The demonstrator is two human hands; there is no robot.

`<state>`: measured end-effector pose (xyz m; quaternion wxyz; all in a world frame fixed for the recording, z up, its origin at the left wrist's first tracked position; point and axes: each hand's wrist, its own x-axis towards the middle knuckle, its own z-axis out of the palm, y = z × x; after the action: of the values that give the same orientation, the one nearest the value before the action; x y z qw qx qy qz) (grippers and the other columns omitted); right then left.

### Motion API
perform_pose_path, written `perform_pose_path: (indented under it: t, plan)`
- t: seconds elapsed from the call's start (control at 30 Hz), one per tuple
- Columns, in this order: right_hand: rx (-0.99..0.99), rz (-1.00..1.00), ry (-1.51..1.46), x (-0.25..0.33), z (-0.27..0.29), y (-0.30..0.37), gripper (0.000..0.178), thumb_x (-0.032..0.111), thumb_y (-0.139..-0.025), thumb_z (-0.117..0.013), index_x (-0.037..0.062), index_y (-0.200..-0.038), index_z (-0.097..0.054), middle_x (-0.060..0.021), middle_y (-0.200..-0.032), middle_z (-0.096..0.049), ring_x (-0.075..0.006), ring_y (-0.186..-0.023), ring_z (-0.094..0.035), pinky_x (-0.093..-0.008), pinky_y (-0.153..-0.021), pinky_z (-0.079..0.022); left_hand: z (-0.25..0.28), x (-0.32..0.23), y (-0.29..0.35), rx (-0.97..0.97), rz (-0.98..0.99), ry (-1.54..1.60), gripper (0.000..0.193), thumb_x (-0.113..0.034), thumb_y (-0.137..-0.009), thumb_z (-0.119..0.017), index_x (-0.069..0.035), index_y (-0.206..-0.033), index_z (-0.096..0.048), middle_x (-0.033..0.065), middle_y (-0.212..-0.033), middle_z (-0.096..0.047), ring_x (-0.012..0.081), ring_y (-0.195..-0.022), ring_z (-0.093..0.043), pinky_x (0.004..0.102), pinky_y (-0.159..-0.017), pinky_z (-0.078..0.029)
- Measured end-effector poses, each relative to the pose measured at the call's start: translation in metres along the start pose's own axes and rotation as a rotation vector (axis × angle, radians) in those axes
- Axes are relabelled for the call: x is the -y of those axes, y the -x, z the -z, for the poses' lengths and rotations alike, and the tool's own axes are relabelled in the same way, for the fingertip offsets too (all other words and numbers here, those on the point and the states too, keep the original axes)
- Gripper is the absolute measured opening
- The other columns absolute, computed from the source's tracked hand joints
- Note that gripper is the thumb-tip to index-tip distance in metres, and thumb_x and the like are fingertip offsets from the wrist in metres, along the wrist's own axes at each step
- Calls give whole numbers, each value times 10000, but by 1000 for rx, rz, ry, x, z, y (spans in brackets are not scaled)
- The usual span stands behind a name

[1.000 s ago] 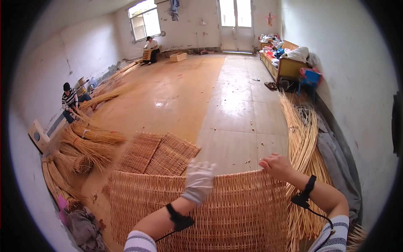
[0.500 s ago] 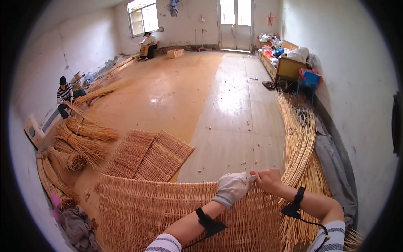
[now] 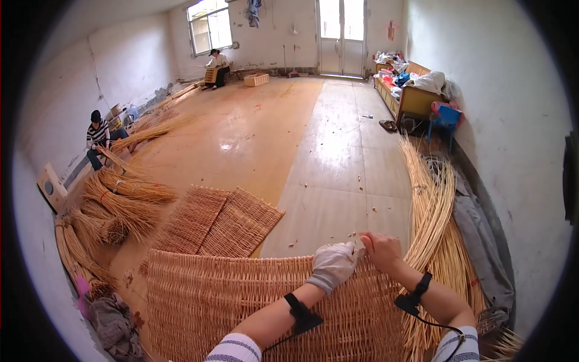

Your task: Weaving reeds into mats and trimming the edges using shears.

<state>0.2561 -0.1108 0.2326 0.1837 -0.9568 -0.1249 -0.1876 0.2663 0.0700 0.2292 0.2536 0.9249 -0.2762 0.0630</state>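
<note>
A large woven wicker panel (image 3: 241,295) stands in front of me, its top edge running left to right. My left hand (image 3: 333,265), in a pale work glove, is closed over that edge towards its right end. Right beside it, my bare right hand (image 3: 383,250) has its fingers curled in, the thumb side pointing at the glove. Whatever its fingertips pinch is too small to make out. Each wrist wears a black strap with a small device. Beyond the panel, two more woven panels (image 3: 241,226) overlap on the floor.
Long wicker rods (image 3: 431,223) are heaped along my right. Tied bundles (image 3: 120,196) lie at the left, near a seated person (image 3: 98,136). Another person (image 3: 217,67) sits by the window. A cluttered wooden bench (image 3: 416,99) and blue chair (image 3: 445,120) line the right wall.
My right forearm has swung slightly inward, and the right hand's thumb side now tips upward more. The left hand keeps its place on the panel's edge. The whole view has shifted a little.
</note>
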Motion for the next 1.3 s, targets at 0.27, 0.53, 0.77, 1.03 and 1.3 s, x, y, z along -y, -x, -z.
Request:
perform_pose_path:
  t: [0.27,0.53,0.77,1.03,1.3]
  plan:
    - [-448,-63,-274,15,37,65,507,120,-950,-604,87,-1440,-478,-151,-1288,-597,-293,-1071,-606,-411,-968,-474,2,10,5,9,29,-32,512,-492,-1031,-416,-59,-908,-661,187,-895,-701,389,-847,-672,494,-775,-509]
    - [28,-779,-979,50,51,258,950,390,-938,-677,124,-1623,-75,-163,-1485,-366,-298,-1265,-481,-448,-1066,-419,4,33,6,61,168,-100,621,-565,-1042,-314,-69,-937,-674,194,-914,-713,394,-899,-679,489,-797,-522]
    - [269,-675,-719,86,59,291,1126,592,-859,-732,42,-1608,-95,-223,-1612,-217,-361,-1491,-270,-511,-1182,-293,26,26,-7,377,178,-244,811,-689,-1004,-242,-56,-1095,-740,175,-1087,-733,346,-1034,-698,460,-868,-552]
    - [237,-575,-726,107,60,291,1095,550,-883,-725,13,-1594,-89,-272,-1513,-378,-361,-1345,-489,-438,-1070,-429,39,39,-4,460,203,-195,858,-728,-986,-211,-63,-1176,-719,195,-1187,-699,376,-1129,-662,463,-973,-520]
    - [72,-474,-577,100,25,308,868,348,-936,-726,63,-1584,-223,-161,-1540,-435,-293,-1356,-486,-399,-1129,-384,37,40,20,344,240,-211,746,-662,-1007,-239,-102,-1138,-714,168,-1117,-722,355,-1070,-681,462,-920,-530]
